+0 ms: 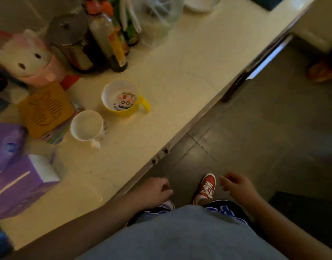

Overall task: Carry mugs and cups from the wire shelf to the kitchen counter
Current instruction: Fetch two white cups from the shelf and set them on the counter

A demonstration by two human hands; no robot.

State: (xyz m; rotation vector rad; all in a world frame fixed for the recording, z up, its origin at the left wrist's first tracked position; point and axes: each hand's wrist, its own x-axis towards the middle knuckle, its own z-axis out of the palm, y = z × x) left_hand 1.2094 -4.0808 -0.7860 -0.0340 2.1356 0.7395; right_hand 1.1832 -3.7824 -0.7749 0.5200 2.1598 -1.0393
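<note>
A yellow mug (123,99) with a white inside and a cartoon face stands upright on the cream kitchen counter (180,68). A white mug (87,125) stands just to its lower left, its handle toward me. My left hand (154,192) hangs by the counter's front edge, fingers loosely curled, holding nothing. Over the dark floor, my right hand (236,186) is empty too, with its fingers slightly apart. The wire shelf is out of view.
Behind the mugs stand a yellow slotted box (47,109), a plush rabbit (28,59), a lidded jar (71,42) and sauce bottles (112,44). Purple cartons (17,181) sit at the left. A clear bag (159,19) lies further back. My red shoe (206,186) is on the floor.
</note>
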